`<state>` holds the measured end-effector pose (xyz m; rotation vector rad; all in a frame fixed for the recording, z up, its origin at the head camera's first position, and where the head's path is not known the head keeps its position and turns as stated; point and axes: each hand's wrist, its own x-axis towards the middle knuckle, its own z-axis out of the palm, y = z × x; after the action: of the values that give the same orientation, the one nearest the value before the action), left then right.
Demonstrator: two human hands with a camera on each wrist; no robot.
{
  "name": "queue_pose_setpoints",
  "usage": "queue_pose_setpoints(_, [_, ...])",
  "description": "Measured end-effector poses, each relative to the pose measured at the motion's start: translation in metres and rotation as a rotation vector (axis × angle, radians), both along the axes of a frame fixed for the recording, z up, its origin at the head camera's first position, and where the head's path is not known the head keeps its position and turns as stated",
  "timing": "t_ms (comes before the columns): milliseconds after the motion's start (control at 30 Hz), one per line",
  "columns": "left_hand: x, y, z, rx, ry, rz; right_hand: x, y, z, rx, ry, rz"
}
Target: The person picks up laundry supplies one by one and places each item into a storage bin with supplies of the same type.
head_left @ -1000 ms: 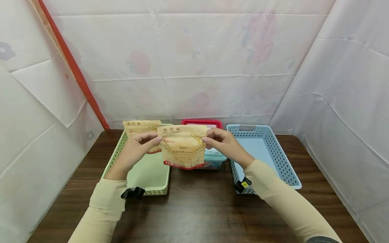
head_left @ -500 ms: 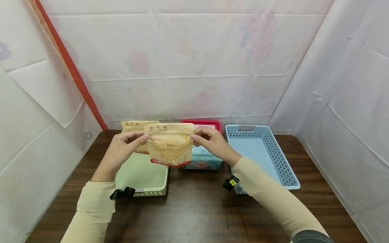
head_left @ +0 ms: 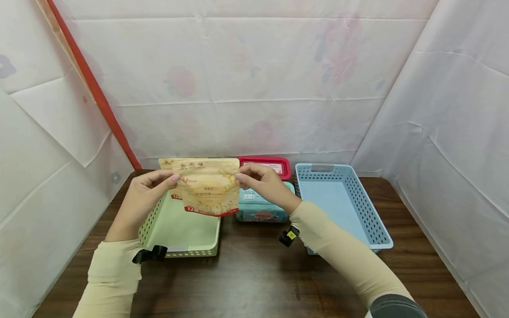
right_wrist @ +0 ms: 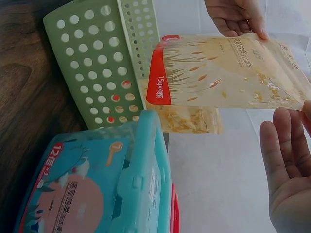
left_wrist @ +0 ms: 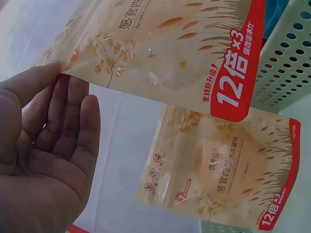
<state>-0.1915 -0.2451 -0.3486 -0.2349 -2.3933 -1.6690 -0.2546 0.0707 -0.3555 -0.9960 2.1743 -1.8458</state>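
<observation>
My left hand (head_left: 139, 198) and right hand (head_left: 264, 185) pinch the two side edges of a pale yellow pouch (head_left: 210, 187) near its top, between thumb and fingers. It hangs upright above the green basket (head_left: 183, 232), its red bottom band and printed front turned toward me. A second, matching pouch (left_wrist: 228, 170) stands in the back of that basket, mostly hidden behind the held one in the head view. Close below my right hand is a teal plastic tub (right_wrist: 73, 194) with a printed label.
Behind the teal tub stands a container with a red lid (head_left: 284, 165). To the right, a light blue perforated basket (head_left: 338, 207) sits on the dark wooden table (head_left: 254, 274). White cloth (head_left: 254, 79) hangs at the back and sides.
Both hands have moved left with the pouch, from in front of the tubs to above the green basket. More of the teal tub and red lid now shows.
</observation>
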Motion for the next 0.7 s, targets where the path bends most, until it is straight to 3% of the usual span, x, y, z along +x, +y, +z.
queue_pose_setpoints(300, [0.002, -0.008, 0.000, 0.026, 0.003, 0.046, -0.001, -0.014, 0.002, -0.012, -0.018, 0.027])
queue_pose_setpoints(700, [0.003, -0.023, -0.002, 0.273, 0.003, 0.001, -0.006, -0.034, 0.001, -0.021, -0.009, 0.016])
